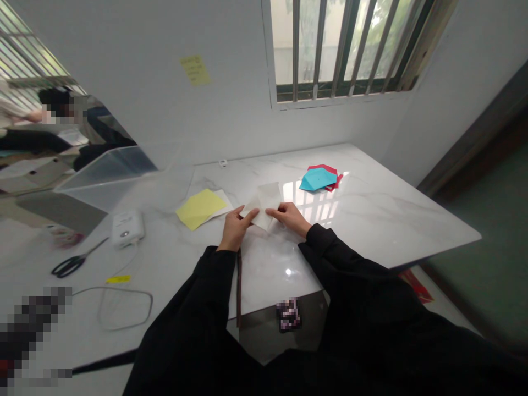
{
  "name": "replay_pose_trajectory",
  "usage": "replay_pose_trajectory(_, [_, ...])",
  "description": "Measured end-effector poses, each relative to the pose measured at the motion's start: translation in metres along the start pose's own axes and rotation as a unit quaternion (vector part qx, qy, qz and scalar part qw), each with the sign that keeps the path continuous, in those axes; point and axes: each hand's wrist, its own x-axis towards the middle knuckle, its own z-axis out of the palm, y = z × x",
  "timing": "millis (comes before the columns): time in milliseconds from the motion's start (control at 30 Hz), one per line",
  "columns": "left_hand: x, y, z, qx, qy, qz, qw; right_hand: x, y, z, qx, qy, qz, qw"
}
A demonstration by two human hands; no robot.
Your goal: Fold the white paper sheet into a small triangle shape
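Note:
Both my left hand and my right hand pinch a folded sheet of white paper above the white marble table. To the left of my left hand, a yellow paper square lies over a white sheet. Farther back to the right, a folded teal paper rests on a red paper. A thin dark strip lies below my left hand, partly hidden by my sleeve.
Black-handled scissors, a white plastic device and a looped cable lie at the left. Behind them stands a clear plastic box. A seated person appears at far left. A barred window overlooks the table's far edge.

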Motion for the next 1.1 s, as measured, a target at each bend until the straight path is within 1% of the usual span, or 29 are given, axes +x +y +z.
replay_pose_trajectory(133, [0.0016,-0.0033,-0.0024,0.027,0.0,0.001,1.0,0.0009,0.0007,0.0001,-0.01,0.006,0.004,1.0])
replay_pose_trajectory(600, [0.0057,-0.0099,-0.0064,0.064,0.012,0.011,0.998,-0.0015,-0.0016,0.0006,-0.017,0.0,0.021,1.0])
replay_pose_trajectory(700, [0.0055,-0.0086,-0.006,0.074,0.009,0.014,0.997,-0.0031,-0.0043,0.0008,-0.02,-0.005,0.02,1.0])
replay_pose_trajectory(933, [0.0018,-0.0022,-0.0042,0.119,-0.007,0.029,0.992,-0.0048,-0.0051,0.0005,-0.064,-0.03,0.008,0.997])
replay_pose_trajectory(1100, [0.0012,-0.0006,-0.0025,0.126,-0.017,0.034,0.991,-0.0052,-0.0063,0.0013,-0.048,-0.019,0.014,0.999])
